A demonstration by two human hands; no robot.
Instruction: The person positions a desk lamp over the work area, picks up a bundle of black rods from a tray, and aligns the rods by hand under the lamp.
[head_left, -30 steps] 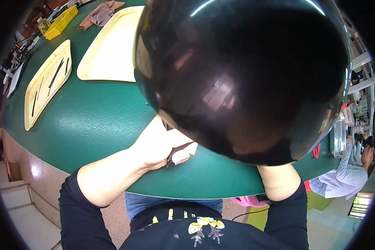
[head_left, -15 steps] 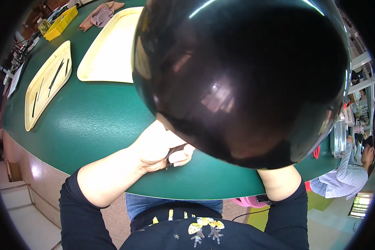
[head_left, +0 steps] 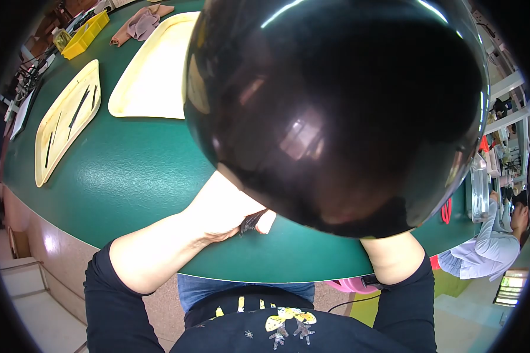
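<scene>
Left hand (head_left: 227, 203) curled at the near side of the green table (head_left: 147, 159), gripping dark strands (head_left: 251, 223); their ends show at the underside of the fist, next to 1 pale fingertip. Farther part of that hand cut off from sight by a black dome (head_left: 347, 129), which fills the upper middle and right of the view. Whether hand and dome touch: cannot tell.

Right forearm (head_left: 388, 259) runs up behind the dome. Right hand hidden there; whether spread or pinching, cannot tell.

Left of the dome, 2 cream trays. Slim tray (head_left: 70, 103), farther left, bears several thin dark strips (head_left: 78, 112) lying lengthwise. Broad tray (head_left: 153, 70), partly covered by the dome, glaring white inside.

Beyond: crumpled cloths (head_left: 144, 25) and 1 yellow bin (head_left: 88, 36) near the far edge.

Right side: red item (head_left: 446, 212) beside a clear box (head_left: 479, 188); 1 co-worker (head_left: 483, 253) in pale clothing past it.
</scene>
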